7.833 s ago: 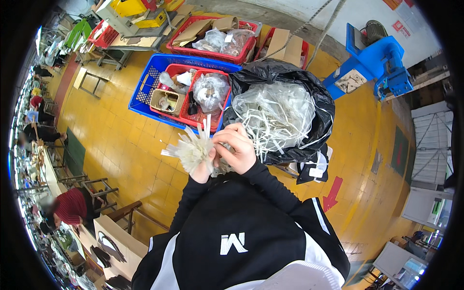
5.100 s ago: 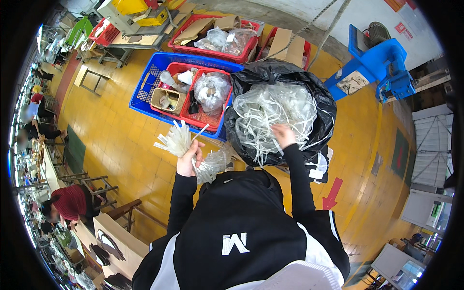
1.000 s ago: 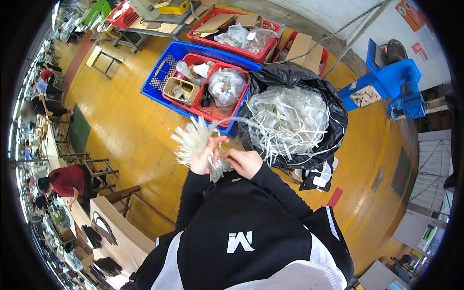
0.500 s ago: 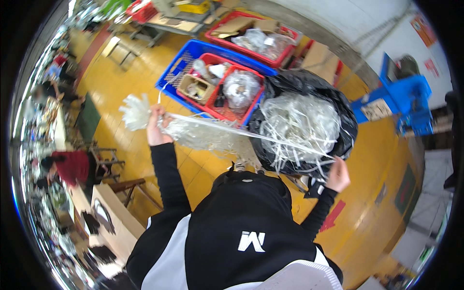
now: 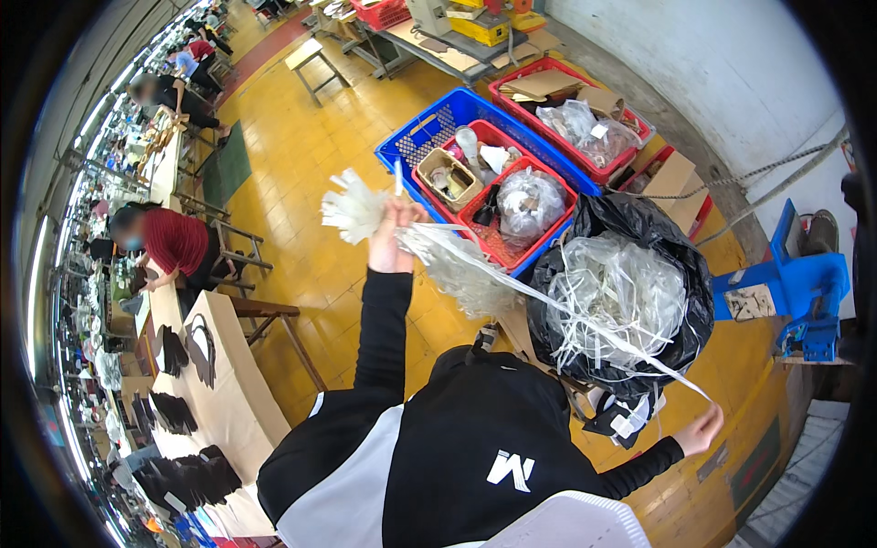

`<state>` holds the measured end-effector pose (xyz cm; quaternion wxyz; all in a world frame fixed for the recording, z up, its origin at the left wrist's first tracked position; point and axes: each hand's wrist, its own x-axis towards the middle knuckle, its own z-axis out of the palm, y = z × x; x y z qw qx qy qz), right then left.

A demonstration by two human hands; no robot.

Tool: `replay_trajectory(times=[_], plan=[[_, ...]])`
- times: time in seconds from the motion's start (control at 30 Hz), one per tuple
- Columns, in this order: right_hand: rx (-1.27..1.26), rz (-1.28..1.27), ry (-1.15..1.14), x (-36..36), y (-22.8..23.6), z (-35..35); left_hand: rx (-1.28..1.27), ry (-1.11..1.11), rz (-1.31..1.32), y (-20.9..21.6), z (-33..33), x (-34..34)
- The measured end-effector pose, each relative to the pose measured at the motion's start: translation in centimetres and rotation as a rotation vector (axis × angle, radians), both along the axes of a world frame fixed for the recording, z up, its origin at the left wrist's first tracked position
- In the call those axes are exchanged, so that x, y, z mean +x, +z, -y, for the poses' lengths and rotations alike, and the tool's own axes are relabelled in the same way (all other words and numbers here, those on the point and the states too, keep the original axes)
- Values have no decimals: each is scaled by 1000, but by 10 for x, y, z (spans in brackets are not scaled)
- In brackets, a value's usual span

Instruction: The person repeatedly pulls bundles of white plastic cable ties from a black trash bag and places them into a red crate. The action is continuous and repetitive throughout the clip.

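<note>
One bundle (image 5: pixel 354 208) sits in the left hand (image 5: pixel 395 239), and one white band (image 5: pixel 523 285) runs from it across one black bag (image 5: pixel 630 215), beside one blue crate (image 5: pixel 425 131) with two red baskets (image 5: pixel 501 247). Since half a second ago, the right hand (image 5: pixel 702 433) has moved out past the bag, widening the gap between hands. The left arm reaches forward, fingers curled round the bundle; the right stretches sideways, fingertips pinching the band's end.

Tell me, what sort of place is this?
Probably a factory or workshop floor: a person in a red top leans over a work table with others lined up beyond, dark flat pieces lie in groups, and a blue machine stands at the right.
</note>
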<state>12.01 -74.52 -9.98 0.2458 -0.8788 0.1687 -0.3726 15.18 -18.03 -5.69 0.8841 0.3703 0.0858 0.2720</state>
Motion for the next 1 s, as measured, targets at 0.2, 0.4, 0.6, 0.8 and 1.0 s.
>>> replay_trajectory(times=[0.2, 0.4, 0.6, 0.8, 1.0], plan=[[15, -820, 343, -21, -42, 55, 265, 257, -179, -62, -195, -85], [-65, -880, 242, -32, -53, 67, 523, 896, -486, 42, -324, -201], [-24, -835, 586, 38, -98, -21, 533, 1075, -491, 77, -296, -239], [737, -692, 1004, 129, -202, -145, 567, 1055, -526, 84, -277, -251], [362, -1128, 252, 169, -300, -108, 576, 1050, -610, 75, -268, -264]])
